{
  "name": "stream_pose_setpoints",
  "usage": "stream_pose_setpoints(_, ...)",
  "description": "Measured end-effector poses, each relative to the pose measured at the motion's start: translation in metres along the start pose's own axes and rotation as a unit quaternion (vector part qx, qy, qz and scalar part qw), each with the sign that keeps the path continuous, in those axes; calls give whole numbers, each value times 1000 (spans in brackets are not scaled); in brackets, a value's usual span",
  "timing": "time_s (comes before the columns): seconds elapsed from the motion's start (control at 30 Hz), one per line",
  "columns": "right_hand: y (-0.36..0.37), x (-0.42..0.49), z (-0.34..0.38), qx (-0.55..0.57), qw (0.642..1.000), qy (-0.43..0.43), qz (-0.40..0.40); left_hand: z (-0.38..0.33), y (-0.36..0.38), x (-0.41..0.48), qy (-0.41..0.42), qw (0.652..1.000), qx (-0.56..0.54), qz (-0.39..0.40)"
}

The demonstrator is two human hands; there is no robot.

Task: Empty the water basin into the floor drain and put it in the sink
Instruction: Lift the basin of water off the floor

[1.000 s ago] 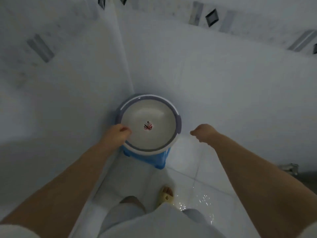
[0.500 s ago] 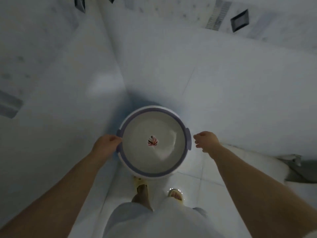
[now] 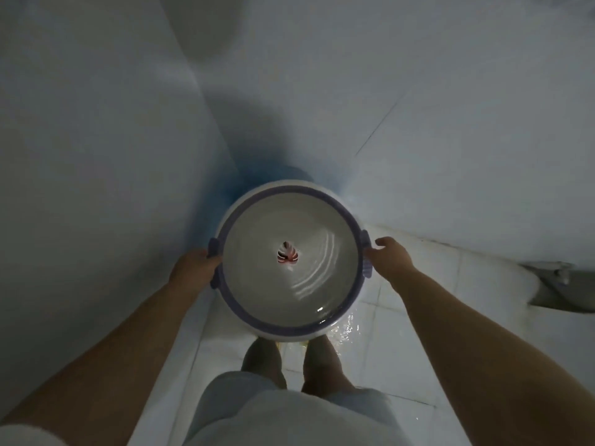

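Observation:
A round white water basin (image 3: 325, 220) with a purple rim and a red leaf mark on its bottom is held level in the air in front of me. Rippling water lies inside it. My left hand (image 3: 193, 267) grips the purple handle on its left side. My right hand (image 3: 388, 257) is closed on the handle on its right side. The basin hangs above my knees and the tiled floor. No floor drain and no sink can be made out.
White tiled walls meet in a corner right behind the basin. The white tile floor (image 3: 415, 323) is wet and glistens by my feet. A blue object (image 3: 289, 173) shows just behind the basin. A pale rounded fixture (image 3: 560, 284) stands at the right edge.
The basin has been lifted off the blue stool and brought up toward me. My right hand has moved in from the side and taken the right handle. The water now ripples.

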State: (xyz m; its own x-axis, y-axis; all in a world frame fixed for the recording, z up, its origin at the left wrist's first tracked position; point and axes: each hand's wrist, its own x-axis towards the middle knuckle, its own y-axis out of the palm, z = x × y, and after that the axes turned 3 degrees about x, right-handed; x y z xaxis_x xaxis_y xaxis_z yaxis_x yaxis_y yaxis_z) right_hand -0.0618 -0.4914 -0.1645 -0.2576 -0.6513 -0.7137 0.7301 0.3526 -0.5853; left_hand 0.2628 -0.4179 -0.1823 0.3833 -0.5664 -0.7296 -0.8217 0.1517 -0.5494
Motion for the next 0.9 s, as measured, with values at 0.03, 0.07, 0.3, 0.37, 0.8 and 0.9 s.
stream_pose_setpoints(0.03,1,6,2,9,1000,4,2,1,3,5,-8,1000,-5,-10)
stream_pose_setpoints(0.07,3,11,3,10,1000,8,8,3,6,9,-18,1000,-2,-24)
stream_pose_setpoints(0.3,25,45,-1,24,998,16,48,12,26,37,-83,991,-97,-45)
stream_pose_setpoints(0.37,24,53,-3,36,998,25,46,9,27,43,-135,977,-160,-37)
stream_pose_setpoints(0.8,20,53,-10,48,994,35,96,9,39,42,-110,989,-67,-76)
stream_pose_setpoints(0.9,12,47,-16,62,992,39,107,11,47,34,-115,989,-60,-74)
